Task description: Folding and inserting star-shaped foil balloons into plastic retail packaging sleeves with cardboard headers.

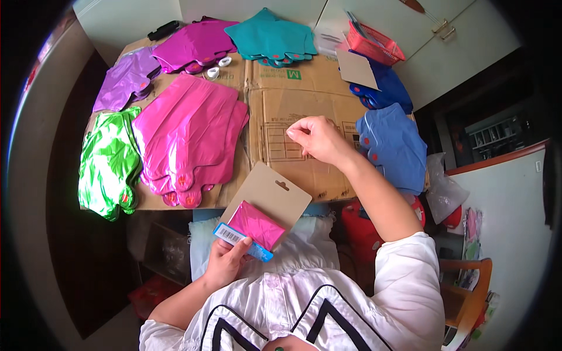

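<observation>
My left hand (227, 258) grips a cardboard hang card (270, 186) at its lower edge, tilted over my lap near the table's front edge. On the card lies a folded pink foil packet (257, 224), with a blue barcoded strip (232, 233) under my thumb. My right hand (319, 139) is raised over the cardboard-covered table (304, 105), thumb and fingertips pinched together. Anything between those fingertips is too small to make out. Left of it lies a stack of flat pink foil balloons (190, 126); to the right are blue ones (393, 146).
Further foil stacks line the table: green (109, 161), lilac (126, 79), magenta (196, 44), teal (272, 36) and dark blue (389, 82). A loose card (357, 69) rests on the dark blue stack near a red basket (374, 44). White rings (213, 73) lie by the magenta stack. A wooden chair (468, 298) stands at right.
</observation>
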Demonstrator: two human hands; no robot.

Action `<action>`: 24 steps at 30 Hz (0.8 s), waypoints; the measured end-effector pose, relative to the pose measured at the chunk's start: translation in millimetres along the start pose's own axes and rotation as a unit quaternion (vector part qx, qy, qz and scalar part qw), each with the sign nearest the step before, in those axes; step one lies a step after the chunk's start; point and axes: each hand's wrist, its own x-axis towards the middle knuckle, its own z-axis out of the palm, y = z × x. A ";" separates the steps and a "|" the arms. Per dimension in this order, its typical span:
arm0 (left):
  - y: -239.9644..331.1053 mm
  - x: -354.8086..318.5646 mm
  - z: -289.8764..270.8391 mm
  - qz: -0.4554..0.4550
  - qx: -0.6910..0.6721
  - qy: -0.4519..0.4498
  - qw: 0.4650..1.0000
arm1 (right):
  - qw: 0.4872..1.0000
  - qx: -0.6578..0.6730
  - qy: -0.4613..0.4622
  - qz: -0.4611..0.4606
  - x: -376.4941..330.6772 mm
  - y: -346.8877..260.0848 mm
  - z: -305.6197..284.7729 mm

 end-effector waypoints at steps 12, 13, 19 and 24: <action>-19.9 10.1 22.8 -0.004 -0.137 -0.040 0.990 | 0.972 0.224 0.043 0.053 -186.3 60.5 90.3; -21.9 11.7 25.0 0.000 -0.141 -0.036 0.989 | 0.953 0.289 -0.019 0.090 -192.8 59.3 102.3; -36.6 25.0 39.9 0.048 -0.138 -0.001 0.989 | 0.871 0.472 0.116 0.075 -166.2 28.2 143.6; -35.7 18.9 47.2 0.037 -0.109 0.030 0.993 | 0.959 0.187 0.210 0.039 -163.3 43.0 121.3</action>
